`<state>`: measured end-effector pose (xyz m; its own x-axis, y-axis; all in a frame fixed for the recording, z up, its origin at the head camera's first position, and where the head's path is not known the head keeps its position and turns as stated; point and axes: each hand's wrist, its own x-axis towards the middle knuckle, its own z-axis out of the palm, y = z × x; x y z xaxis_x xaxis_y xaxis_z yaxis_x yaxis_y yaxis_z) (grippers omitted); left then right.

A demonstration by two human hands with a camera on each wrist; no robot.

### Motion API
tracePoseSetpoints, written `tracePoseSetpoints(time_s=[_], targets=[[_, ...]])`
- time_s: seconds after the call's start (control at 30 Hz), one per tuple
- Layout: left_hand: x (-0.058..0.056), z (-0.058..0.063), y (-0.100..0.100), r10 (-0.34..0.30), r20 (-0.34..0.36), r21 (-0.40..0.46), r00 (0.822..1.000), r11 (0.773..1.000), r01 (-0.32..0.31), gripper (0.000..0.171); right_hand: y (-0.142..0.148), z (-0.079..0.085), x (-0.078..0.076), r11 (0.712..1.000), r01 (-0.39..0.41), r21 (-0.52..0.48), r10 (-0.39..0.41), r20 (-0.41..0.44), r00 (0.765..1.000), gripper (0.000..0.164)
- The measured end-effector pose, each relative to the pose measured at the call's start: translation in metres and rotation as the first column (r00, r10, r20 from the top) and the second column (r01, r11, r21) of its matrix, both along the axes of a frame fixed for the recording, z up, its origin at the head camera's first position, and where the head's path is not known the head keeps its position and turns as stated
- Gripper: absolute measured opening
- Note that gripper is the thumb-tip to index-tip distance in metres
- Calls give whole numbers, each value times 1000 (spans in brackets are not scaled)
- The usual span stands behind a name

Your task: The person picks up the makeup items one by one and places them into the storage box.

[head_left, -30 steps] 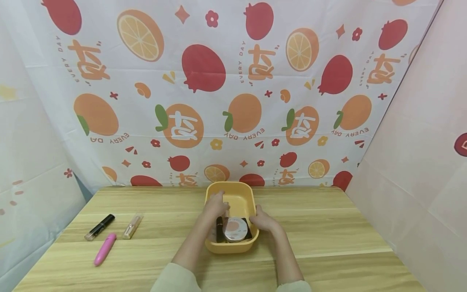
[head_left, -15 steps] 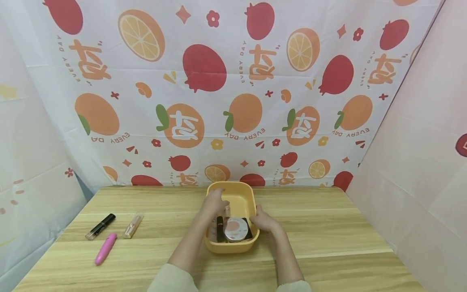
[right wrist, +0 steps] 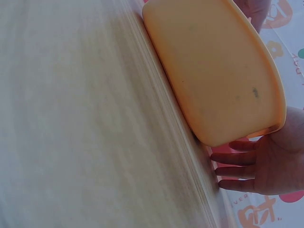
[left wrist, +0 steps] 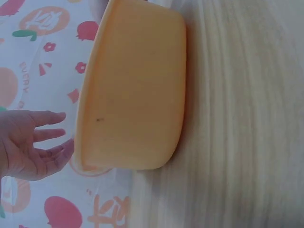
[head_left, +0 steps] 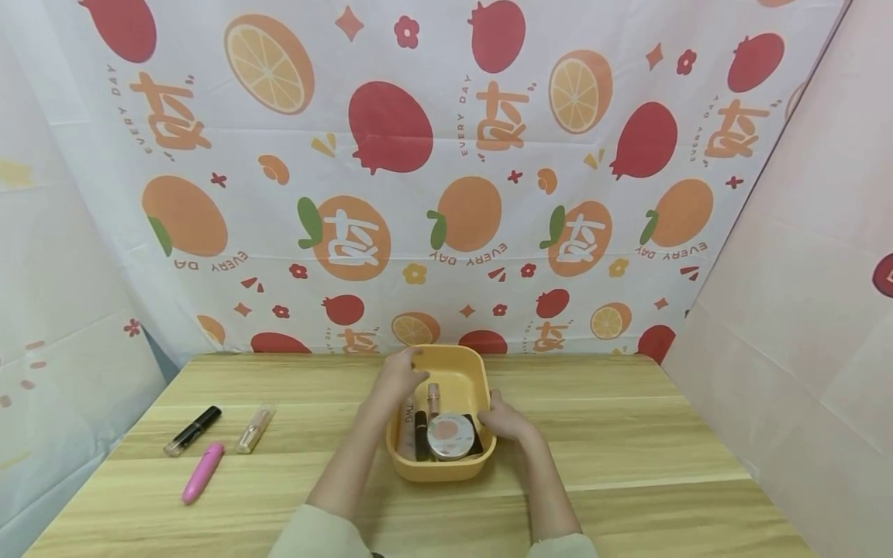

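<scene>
A yellow bin (head_left: pixel 446 471) stands on the table with cosmetics inside. Among them are a round compact (head_left: pixel 450 436), a black tube (head_left: pixel 421 435), a pinkish lipstick tube (head_left: pixel 434 399) and a pale tube with dark lettering (head_left: pixel 407 426). Over the bin's left rim is my left hand (head_left: pixel 399 377), holding nothing; its fingers are loosely spread beside the rim in the left wrist view. My right hand (head_left: pixel 505 418) grips the bin's right rim, thumb inside, with the other fingers (right wrist: pixel 236 171) extended outside. A dark flat item (head_left: pixel 477 442) is partly hidden under the compact.
On the left of the wooden table (head_left: pixel 628 465) lie a black-capped clear tube (head_left: pixel 193 431), a pink tube (head_left: pixel 203 473) and a clear, pale-gold tube (head_left: pixel 256 428). A fruit-print cloth (head_left: pixel 446 294) hangs right behind the bin.
My left hand has risen from inside the bin and moved left to its rim, uncovering the lipstick tube and the pale tube. My right hand has stayed on the right rim.
</scene>
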<state>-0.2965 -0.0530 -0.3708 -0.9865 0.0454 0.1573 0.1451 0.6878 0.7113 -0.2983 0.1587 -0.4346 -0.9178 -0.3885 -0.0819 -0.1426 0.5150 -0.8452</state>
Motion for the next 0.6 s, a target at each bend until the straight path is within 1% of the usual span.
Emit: tracePoseSetpoints(time_s=[0.13,0.4,0.6], targets=[[2,7,-7,-2,2,23,1000,1000,2,44,0,0,-1,1000,0,6,0,-8,1000,41],[5,22,-19,15,-27,-34,1000,999,-16,43,1,-1,-1,1000,-7,-5,8,27,1000,39],[4,26,-27,19,-38,-54,999,998,-21,42,1,-1,-1,1000,-4,-8,4,30,1000,44]])
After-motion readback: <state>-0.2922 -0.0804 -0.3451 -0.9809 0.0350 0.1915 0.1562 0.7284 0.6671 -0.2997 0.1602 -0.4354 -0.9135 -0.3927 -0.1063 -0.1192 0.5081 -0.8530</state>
